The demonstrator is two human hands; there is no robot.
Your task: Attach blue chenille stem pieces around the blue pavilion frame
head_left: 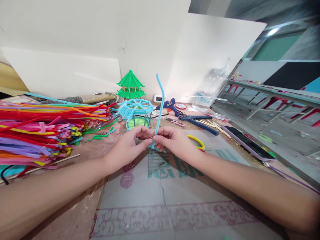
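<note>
Both of my hands meet over the middle of the table, fingertips nearly touching. My left hand [140, 138] pinches the lower end of a light blue pipe cleaner [160, 106]. From the other side my right hand [168, 138] grips the same stem near its base, and its long free end rises upright with a bent tip. Fingers hide most of the lower end. Just behind my hands stands a small pavilion frame [137, 111] of light blue pipe cleaners with a pale green base. A green tiered pagoda roof [130, 85] shows behind it.
Bundles of coloured pipe cleaners [45, 133] fill the left side. At the back right lie a blue glue gun [170, 106], pliers [200, 121], small snips [175, 122] and a plastic bottle [206, 91]. A phone [247, 141] rests near the right edge. Yellow-handled scissors [198, 141] lie beside my right hand.
</note>
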